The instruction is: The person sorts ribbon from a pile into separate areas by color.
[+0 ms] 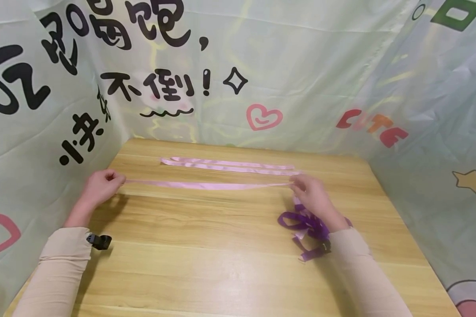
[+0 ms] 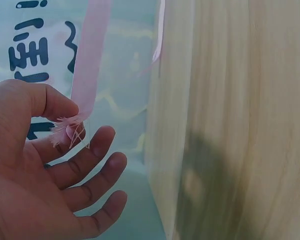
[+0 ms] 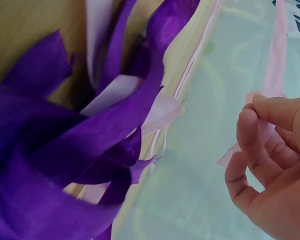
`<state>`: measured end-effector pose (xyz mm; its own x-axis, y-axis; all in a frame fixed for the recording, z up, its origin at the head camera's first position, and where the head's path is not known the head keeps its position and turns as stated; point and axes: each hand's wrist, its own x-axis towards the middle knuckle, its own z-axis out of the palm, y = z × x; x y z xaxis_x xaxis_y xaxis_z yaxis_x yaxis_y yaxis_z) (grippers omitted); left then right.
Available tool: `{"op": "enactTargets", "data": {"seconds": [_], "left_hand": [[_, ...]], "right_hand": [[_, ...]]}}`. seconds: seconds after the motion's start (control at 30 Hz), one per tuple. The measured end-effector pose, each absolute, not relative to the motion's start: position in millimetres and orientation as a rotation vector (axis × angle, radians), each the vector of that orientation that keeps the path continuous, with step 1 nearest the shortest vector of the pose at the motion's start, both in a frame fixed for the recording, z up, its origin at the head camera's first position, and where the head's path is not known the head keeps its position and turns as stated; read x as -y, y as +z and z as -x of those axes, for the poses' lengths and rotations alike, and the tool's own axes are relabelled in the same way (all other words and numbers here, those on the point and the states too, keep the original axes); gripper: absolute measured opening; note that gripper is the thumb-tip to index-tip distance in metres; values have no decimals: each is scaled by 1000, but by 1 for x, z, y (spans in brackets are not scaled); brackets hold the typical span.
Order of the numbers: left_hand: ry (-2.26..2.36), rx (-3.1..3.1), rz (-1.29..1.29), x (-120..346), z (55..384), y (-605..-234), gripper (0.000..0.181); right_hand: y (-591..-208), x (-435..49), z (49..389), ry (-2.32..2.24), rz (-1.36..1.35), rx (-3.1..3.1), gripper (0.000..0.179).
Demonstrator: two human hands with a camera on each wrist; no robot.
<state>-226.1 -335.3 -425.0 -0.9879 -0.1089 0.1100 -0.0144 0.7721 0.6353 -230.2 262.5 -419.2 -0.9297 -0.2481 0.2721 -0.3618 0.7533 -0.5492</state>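
Observation:
A pink ribbon (image 1: 206,186) stretches nearly straight across the table between both hands, sagging slightly in the middle. My left hand (image 1: 103,187) pinches one end between thumb and index finger; in the left wrist view that ribbon end (image 2: 90,65) is frayed, and the other fingers are loosely bent. With thumb and fingertip my right hand (image 1: 311,193) pinches the ribbon near its other end, and in the right wrist view a short ribbon tail (image 3: 230,154) hangs past the fingers. Below the right hand and forearm lies a tangled heap of purple ribbons (image 1: 311,226) mixed with pink, partly hidden by the arm.
Two pink ribbons (image 1: 230,167) lie side by side, roughly parallel, near the back of the wooden table (image 1: 202,264). A printed cloth (image 1: 301,66) with lettering and hearts surrounds the table's back and sides. A small black device (image 1: 99,241) sits at the left wrist.

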Motion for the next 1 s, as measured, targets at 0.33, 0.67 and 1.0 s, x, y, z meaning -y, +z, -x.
{"op": "enactTargets", "data": {"seconds": [0.33,0.67,1.0], "left_hand": [[-1049,2811,-127,344,226,-431,26],[-1059,2839,-150,342,233,-433,23],[-1041,2870,-111,335,250,-428,23]], "right_hand": [[-420,-272,230,701,-335,2793,10],[-432,-286,236,771,-232,2840,17],[-432,-301,244,986,-194,2867,17]]}}
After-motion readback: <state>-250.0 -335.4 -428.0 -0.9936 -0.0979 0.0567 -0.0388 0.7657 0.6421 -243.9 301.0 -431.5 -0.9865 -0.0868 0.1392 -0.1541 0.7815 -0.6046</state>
